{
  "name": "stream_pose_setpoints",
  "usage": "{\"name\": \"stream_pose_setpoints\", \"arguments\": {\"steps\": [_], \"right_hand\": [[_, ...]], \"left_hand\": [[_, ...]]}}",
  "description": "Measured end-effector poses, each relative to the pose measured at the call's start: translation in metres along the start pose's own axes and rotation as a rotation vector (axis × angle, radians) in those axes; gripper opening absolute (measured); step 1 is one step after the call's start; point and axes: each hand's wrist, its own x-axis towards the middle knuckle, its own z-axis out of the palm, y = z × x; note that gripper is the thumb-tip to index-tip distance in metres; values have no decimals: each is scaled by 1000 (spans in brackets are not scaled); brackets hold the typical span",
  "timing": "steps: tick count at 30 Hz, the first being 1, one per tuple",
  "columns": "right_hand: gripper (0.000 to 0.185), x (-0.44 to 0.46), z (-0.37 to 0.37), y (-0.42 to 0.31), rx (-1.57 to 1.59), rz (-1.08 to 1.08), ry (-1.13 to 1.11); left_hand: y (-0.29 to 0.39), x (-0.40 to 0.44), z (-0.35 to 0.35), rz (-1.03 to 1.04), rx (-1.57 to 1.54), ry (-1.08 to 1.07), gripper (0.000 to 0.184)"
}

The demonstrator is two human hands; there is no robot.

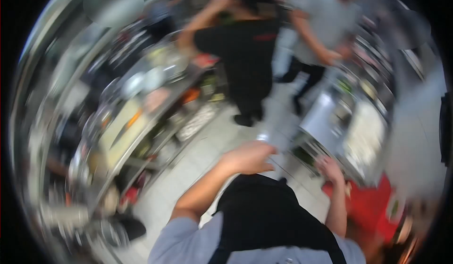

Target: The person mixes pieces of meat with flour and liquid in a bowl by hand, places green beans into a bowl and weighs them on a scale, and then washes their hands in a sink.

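My left hand (250, 158) is in front of my black apron (269, 202), at the centre of the view, with its fingers loosely curled. Motion blur hides whether anything is in it. On the right, my right hand (330, 169) is raised beside the near end of a metal counter (323, 115). Its fingers are blurred, and no held object can be made out. A red container (373, 207) stands below and to the right of that hand.
Along the left runs a counter (163, 104) with a cutting board (118, 136), an orange-handled knife (130, 123) and bowls (153, 79). A person in black (245, 61) stands ahead at it. Another person in grey (323, 23) stands by the right counter. Tiled floor (203, 155) lies between.
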Motion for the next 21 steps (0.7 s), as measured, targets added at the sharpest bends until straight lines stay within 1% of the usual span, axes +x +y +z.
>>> {"name": "stream_pose_setpoints", "arguments": {"steps": [1, 2, 3, 4, 6, 7, 9, 10, 13, 14, 16, 17, 18, 19, 20, 21], "right_hand": [[25, 13, 26, 6, -32, -32, -38], [23, -7, 21, -8, -128, -20, -30], [19, -18, 22, -5, 20, -98, -50], [19, -38, 10, -8, 64, -142, -9], [20, -34, 4, 23, 126, -127, 16], [20, -43, -9, 41, 156, -116, 51], [21, -56, -38, 61, 261, -175, 17], [21, -84, -56, 38, 209, -161, 57], [18, -110, -78, 27, 184, -72, 162], [18, -109, -87, 31, 185, -74, 151], [16, -109, -107, 35, 206, -172, 162], [15, -107, -116, 34, 230, -129, 181], [15, -102, -120, 37, 234, -117, 166], [15, -94, -129, 40, 243, -131, 175], [16, -84, -136, 42, 252, -148, 185], [16, -75, -138, 46, 274, -203, 205]], "left_hand": [[-13, 4, -1, 25, 85, -22, 44], [4, 20, 8, 21, 70, -103, 42], [14, 35, 20, 46, 36, -147, 40], [37, 53, 24, 12, -19, -228, 40], [60, 93, 53, -53, 25, -378, 40], [71, 112, 66, -30, 39, -417, 40], [86, 147, 87, 18, 53, -451, 39], [95, 152, 86, 73, 18, -433, 39], [105, 181, 101, 93, 7, -407, 35], [106, 188, 106, 83, 8, -403, 35], [106, 203, 114, 129, 0, -340, 36], [109, 206, 120, 116, -11, -343, 36], [111, 208, 125, 79, -4, -289, 35], [114, 213, 129, 50, 6, -226, 34], [117, 218, 133, 43, 3, -220, 34], [120, 221, 139, -18, -83, -127, 31]]}}
